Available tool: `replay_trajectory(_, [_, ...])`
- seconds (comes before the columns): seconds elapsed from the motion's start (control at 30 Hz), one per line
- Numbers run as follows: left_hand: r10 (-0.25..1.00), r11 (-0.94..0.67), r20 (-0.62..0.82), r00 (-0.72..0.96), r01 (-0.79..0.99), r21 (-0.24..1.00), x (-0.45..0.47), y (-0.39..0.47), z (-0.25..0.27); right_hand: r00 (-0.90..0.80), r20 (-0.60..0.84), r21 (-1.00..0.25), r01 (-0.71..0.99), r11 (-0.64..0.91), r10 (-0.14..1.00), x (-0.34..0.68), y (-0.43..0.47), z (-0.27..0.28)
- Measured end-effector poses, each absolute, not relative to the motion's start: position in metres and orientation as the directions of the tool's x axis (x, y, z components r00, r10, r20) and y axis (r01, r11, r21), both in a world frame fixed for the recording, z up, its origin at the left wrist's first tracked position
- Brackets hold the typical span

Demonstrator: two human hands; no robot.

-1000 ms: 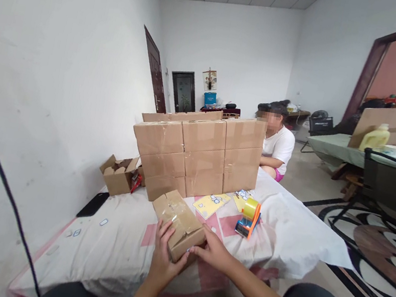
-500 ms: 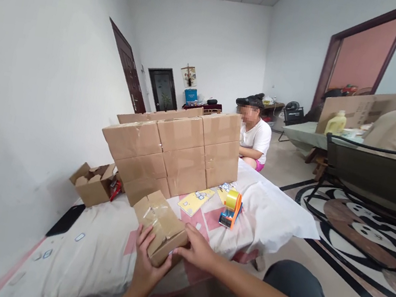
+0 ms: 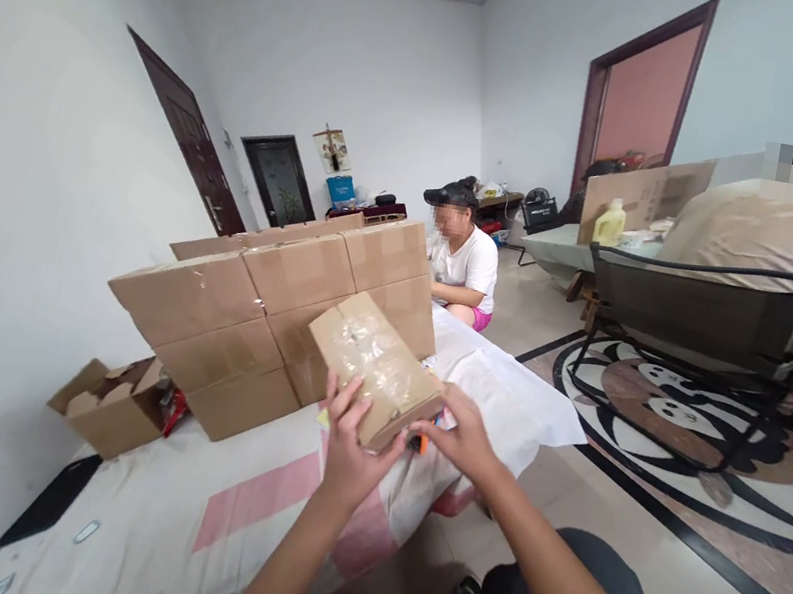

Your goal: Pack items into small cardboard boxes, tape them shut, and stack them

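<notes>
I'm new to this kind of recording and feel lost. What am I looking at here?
There's no machine: these are a person's own bare hands, seen from a camera worn on that person's head, looking forward and down. The left hand and right hand hold a taped box tilted between them. Below is a surface covered with a sheet. On it stands a stack of boxes; left of that in the picture are an open box and a flat black thing. Beyond the stack is another person in a white shirt.

orange object (image 3: 422, 442): partly hidden (behind held box (image 3: 382, 361)) | beige-shirted person (image 3: 773, 230): cut off
</notes>
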State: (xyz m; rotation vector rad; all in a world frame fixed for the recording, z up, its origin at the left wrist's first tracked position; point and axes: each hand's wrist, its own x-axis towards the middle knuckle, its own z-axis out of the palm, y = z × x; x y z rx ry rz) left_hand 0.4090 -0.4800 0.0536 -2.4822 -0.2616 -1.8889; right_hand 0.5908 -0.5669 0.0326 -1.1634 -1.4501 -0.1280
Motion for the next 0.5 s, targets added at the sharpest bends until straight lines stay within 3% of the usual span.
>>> replay_trajectory(0.1, [0.108, -0.994, 0.960, 0.260, 0.016, 0.108, 0.480, -0.490, 0.067, 0.409, 0.792, -0.587, 0.713, 0.383, 0.453, 0.644, -0.590, 0.041])
replay_trajectory(0.2, [0.151, -0.983, 0.920, 0.363, -0.039, 0.177, 0.549, -0.491, 0.072, 0.595, 0.709, -0.705, 0.621, 0.343, 0.379, 0.690, -0.600, 0.035])
replay_trajectory(0.37, [0.195, -0.956, 0.715, 0.671, -0.031, 0.290, 0.618, -0.474, 0.042, 0.746, 0.508, -0.852, 0.361, 0.380, 0.430, 0.735, -0.587, -0.021])
replay_trajectory(0.5, [0.281, -0.948, 0.605, 0.745, 0.116, 0.297, 0.637, -0.456, 0.009, 0.777, 0.409, -0.908, 0.293, 0.301, 0.479, 0.748, -0.561, -0.066])
